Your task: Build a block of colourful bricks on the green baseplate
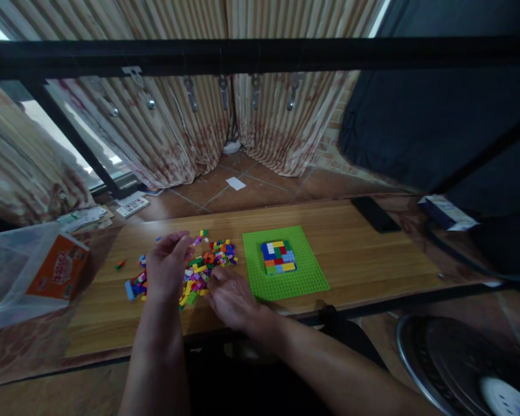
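A loose pile of small coloured toy bricks [199,278] lies on the left part of a wooden board. Over the pile's left side is my left hand [167,260], raised a little, with thumb and fingers drawn together; anything between them is too small to make out. My right hand [231,297] reaches into the pile's near right edge, fingers curled down among the bricks, so their tips are partly hidden. Right of the pile lies a green studded baseplate [305,271]. On it sits a roughly square block of multicoloured bricks [279,257], edged partly in blue and green.
The wooden board [351,260] carries a dark phone [375,214] at its far right. A clear plastic bin [17,271] with an orange label stands at left. A dark rail [260,55] crosses above, with hanging clips. A round metal object [450,358] is at lower right.
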The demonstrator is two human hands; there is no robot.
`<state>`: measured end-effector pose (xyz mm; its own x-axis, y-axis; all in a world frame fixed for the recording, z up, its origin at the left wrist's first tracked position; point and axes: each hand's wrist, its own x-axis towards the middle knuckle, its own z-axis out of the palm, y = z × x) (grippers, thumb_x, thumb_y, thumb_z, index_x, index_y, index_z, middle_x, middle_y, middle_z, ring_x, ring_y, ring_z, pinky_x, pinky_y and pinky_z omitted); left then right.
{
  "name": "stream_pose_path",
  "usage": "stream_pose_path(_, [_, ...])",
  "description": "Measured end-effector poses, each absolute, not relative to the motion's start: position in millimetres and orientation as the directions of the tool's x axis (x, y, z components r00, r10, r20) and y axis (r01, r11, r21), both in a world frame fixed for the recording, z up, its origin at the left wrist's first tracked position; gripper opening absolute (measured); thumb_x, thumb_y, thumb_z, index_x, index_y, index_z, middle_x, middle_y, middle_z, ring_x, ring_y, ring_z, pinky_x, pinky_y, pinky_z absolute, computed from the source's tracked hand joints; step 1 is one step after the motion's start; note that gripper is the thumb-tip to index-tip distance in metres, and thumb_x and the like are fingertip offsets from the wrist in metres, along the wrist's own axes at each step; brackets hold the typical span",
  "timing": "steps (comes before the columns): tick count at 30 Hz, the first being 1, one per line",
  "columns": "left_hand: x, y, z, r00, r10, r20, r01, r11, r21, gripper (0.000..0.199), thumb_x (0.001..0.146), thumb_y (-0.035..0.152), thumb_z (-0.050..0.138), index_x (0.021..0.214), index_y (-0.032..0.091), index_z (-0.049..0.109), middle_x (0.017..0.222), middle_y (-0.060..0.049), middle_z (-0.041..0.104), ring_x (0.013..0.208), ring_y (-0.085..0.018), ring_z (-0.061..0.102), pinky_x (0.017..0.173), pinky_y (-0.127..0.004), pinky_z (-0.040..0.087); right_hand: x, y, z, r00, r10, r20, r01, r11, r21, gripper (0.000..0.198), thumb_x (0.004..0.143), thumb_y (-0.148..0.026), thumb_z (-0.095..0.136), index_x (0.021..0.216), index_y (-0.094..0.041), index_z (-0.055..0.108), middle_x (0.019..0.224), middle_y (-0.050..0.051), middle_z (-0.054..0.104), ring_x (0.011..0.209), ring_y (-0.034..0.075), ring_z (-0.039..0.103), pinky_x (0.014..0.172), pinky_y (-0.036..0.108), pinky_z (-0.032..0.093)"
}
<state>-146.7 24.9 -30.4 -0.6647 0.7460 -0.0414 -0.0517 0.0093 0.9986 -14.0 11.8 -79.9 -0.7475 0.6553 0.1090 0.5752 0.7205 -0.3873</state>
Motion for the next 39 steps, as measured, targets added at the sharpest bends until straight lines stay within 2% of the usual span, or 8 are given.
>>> stream_pose_path(7, [-152,25,-34,-0.675,0.737,-0.038,-0.033,0.022,0.999,0.029,0.060,0.032,0.071,0.083,0.014,0.066,0.069,0.001,0.064,0.055,-0.008,0.053,0.051,-0.018,0.040,-7,19,-79,-0.739,0.666,0.104,0.604,0.722,-0.337,0.020,0.091,-0.024,0.050,0.099,-0.015,0.065,0.103,0.010,0.063,0.100,0.024,0.055,0.084,0.034,0.048])
stream_pose_path(13, [-157,25,-38,-0.692,0.721,-0.031,-0.037,0.008,0.999,0.028,0.059,0.031,0.071,0.080,0.014,0.066,0.068,0.001,0.064,0.053,-0.007,0.052,0.052,-0.018,0.039,1,23,-83,-0.722,0.683,0.106,0.606,0.700,-0.378,0.016,0.089,-0.025,0.054,0.093,-0.016,0.066,0.106,0.010,0.062,0.100,0.023,0.055,0.084,0.034,0.047])
stream_pose_path(22, [-171,20,-46,-0.672,0.740,-0.017,-0.018,0.007,1.000,0.027,0.062,0.032,0.070,0.080,0.013,0.066,0.071,0.001,0.064,0.055,-0.007,0.052,0.055,-0.019,0.042,16,43,-85,-0.658,0.743,0.124,0.660,0.648,-0.381,0.017,0.088,-0.016,0.050,0.092,-0.019,0.066,0.102,0.008,0.061,0.098,0.021,0.056,0.085,0.030,0.044])
stream_pose_path(26, [-186,12,-52,-0.654,0.756,0.038,0.144,0.074,0.987,0.022,0.064,0.032,0.067,0.076,0.013,0.067,0.065,0.002,0.062,0.057,-0.009,0.052,0.058,-0.020,0.041,20,49,-89,-0.633,0.759,0.150,0.666,0.634,-0.393,0.022,0.088,-0.012,0.047,0.095,-0.019,0.067,0.101,0.007,0.062,0.097,0.021,0.057,0.086,0.031,0.044])
stream_pose_path(30, [-201,5,-56,-0.685,0.723,0.094,0.321,0.183,0.929,0.022,0.070,0.030,0.060,0.080,0.012,0.069,0.067,-0.001,0.065,0.062,-0.012,0.055,0.061,-0.022,0.042,16,48,-90,-0.613,0.761,0.212,0.643,0.636,-0.427,0.025,0.091,-0.014,0.045,0.096,-0.020,0.068,0.102,0.007,0.062,0.097,0.020,0.057,0.085,0.031,0.044])
stream_pose_path(35, [-209,1,-56,-0.740,0.660,0.131,0.418,0.298,0.858,0.027,0.073,0.030,0.057,0.085,0.010,0.070,0.073,-0.006,0.068,0.068,-0.015,0.059,0.064,-0.024,0.043,8,40,-90,-0.670,0.701,0.245,0.549,0.690,-0.472,0.018,0.090,-0.019,0.051,0.093,-0.021,0.069,0.099,0.007,0.060,0.096,0.020,0.057,0.085,0.032,0.046])
stream_pose_path(39, [-210,-1,-57,-0.740,0.658,0.139,0.443,0.321,0.837,0.027,0.074,0.031,0.056,0.085,0.011,0.071,0.078,-0.007,0.070,0.073,-0.016,0.061,0.067,-0.025,0.044,7,36,-91,-0.729,0.640,0.241,0.485,0.732,-0.479,0.014,0.084,-0.020,0.060,0.094,-0.021,0.070,0.102,0.007,0.058,0.098,0.022,0.055,0.089,0.036,0.046])
